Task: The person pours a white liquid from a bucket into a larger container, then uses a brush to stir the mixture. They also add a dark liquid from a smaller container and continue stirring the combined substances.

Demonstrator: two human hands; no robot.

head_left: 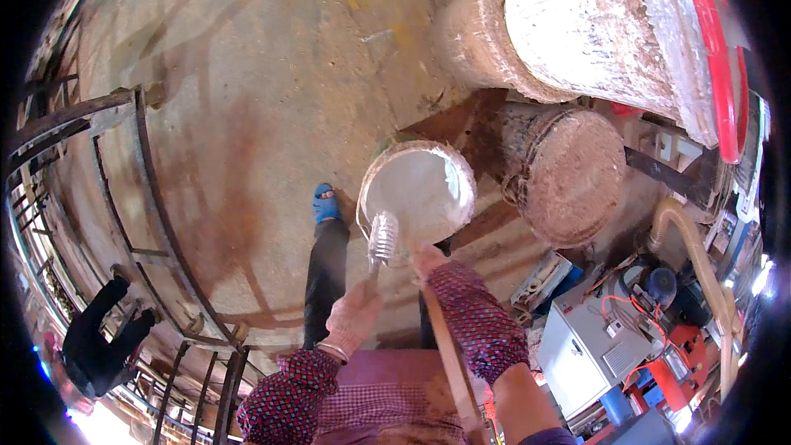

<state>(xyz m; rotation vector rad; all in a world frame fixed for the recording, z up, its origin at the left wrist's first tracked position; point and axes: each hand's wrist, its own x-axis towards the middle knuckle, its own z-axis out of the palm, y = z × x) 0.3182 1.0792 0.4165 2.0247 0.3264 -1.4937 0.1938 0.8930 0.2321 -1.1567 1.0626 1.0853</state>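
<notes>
My left hand (pixel 354 318), in a pale pinkish glove, is closed around the handle of a brush (pixel 383 237). Its ridged round head is coated white and hangs over the near-left rim of a bucket (pixel 471 189). Whitish-grey liquid (pixel 412 189) fills much of that bucket, with thick white residue on the inner right wall. Close to the bucket's near side, my right hand (pixel 429 261) is closed on the upper end of a long flat wooden stick (pixel 451 354). The stick slants down past my apron (pixel 371 400). Its far tip is hidden by the hand.
A dusty lidded drum (pixel 574 177) stands right of the bucket, with a large white-crusted tub (pixel 593 21) beyond. Metal rack frames (pixel 156 189) line the left, near another person (pixel 103 338). A grey cabinet (pixel 589 350) and beige hose (pixel 700 255) are at right. My blue slipper (pixel 325 204) is left of the bucket.
</notes>
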